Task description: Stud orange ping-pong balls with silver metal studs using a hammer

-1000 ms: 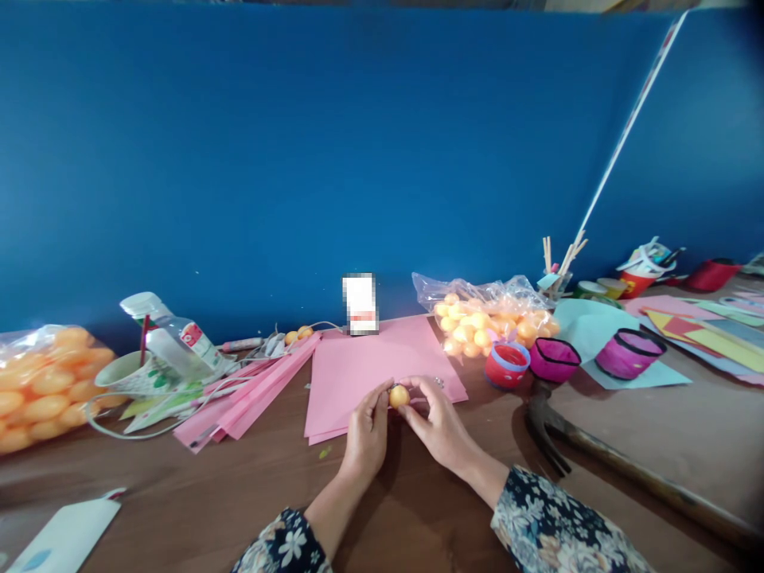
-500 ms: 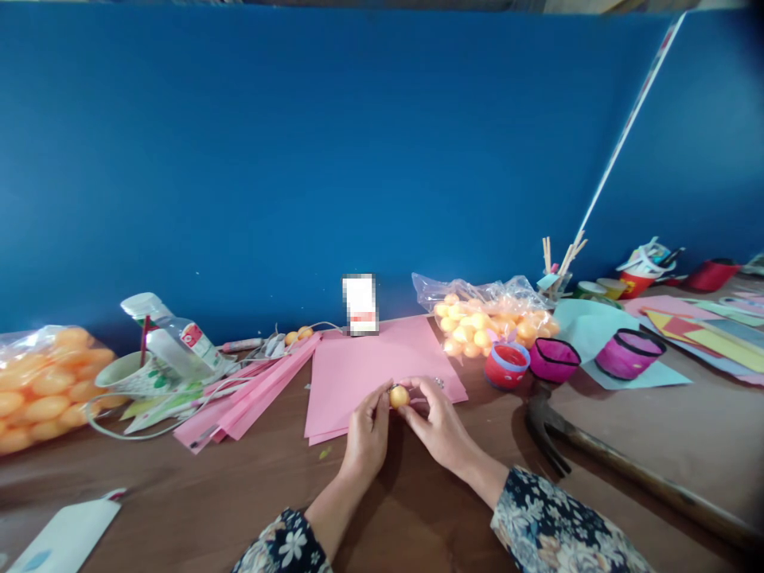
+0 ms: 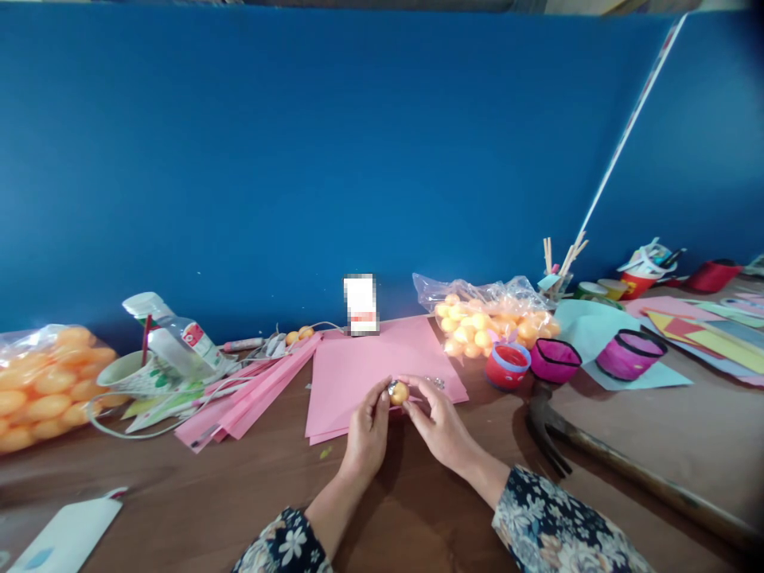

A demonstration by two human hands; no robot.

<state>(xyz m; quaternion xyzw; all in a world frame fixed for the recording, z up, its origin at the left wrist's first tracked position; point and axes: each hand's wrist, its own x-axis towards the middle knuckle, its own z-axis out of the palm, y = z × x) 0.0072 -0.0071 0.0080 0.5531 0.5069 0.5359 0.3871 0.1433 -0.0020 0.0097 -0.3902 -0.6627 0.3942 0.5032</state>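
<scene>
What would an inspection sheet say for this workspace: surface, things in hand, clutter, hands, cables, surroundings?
Surface: brown wood-look tabletop, with flat pink paper sheets on it.
Things in hand: small round yellow-orange ball, a shiny silvery piece at its left; whether they are joined is too small to tell.
Clutter: clear plastic bag of orange balls behind the hands to the right; claw hammer with wooden handle at right; clear plastic bottle with red-and-white label at left.
Hands: left hand and right hand both have fingers on the ball.
Cables: thin white cable looped at left.
Surroundings: plain blue wall panel behind; other people, nothing seen.
</scene>
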